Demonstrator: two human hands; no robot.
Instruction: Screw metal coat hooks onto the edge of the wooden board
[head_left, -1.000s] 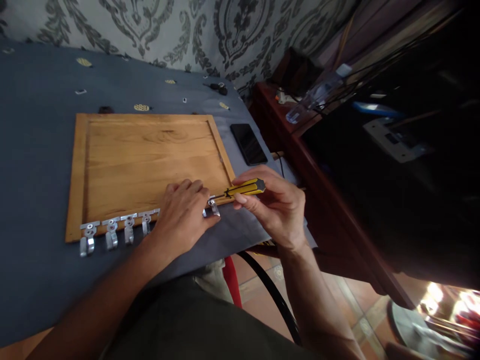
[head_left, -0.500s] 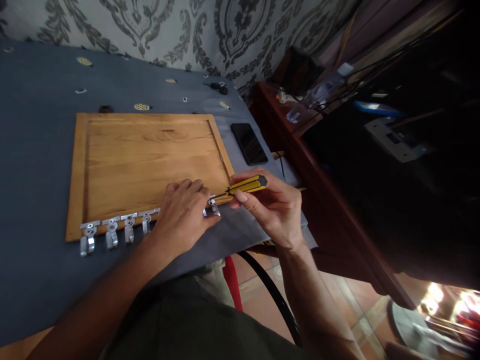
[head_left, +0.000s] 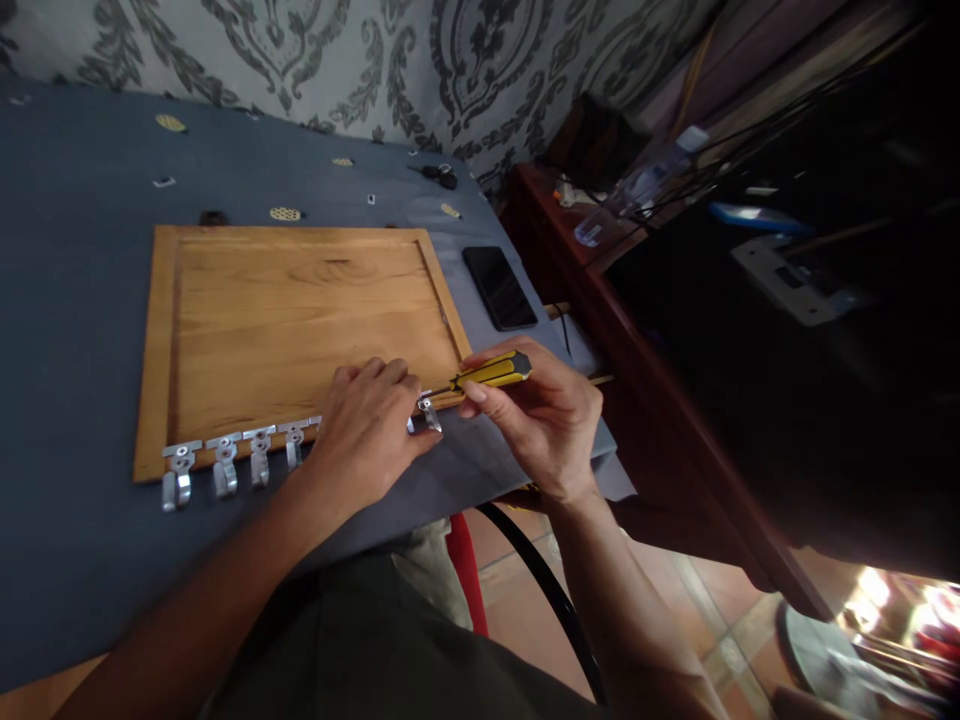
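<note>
A framed wooden panel (head_left: 300,320) lies on the blue-grey cloth, with several metal hooks (head_left: 225,465) along its near edge. My left hand (head_left: 367,430) rests over that edge near the right corner, its fingers bent around the metal hook (head_left: 430,413) at the right end; the thumb touches that hook. Between the fingers and thumb of my right hand (head_left: 544,415) is a yellow and black screwdriver (head_left: 493,371). Its shaft points left, with the tip at the upper part of the right-end hook. My left palm covers part of the row.
A black phone (head_left: 499,287) lies right of the panel, and keys (head_left: 439,176) lie behind it. A dark red wooden cabinet (head_left: 660,400) stands at the right, with a plastic bottle (head_left: 641,185) on it. The patterned wall (head_left: 300,60) is behind the table.
The screwdriver handle has turned slightly and shifted a little left in my right hand. My left hand keeps its place on the hook.
</note>
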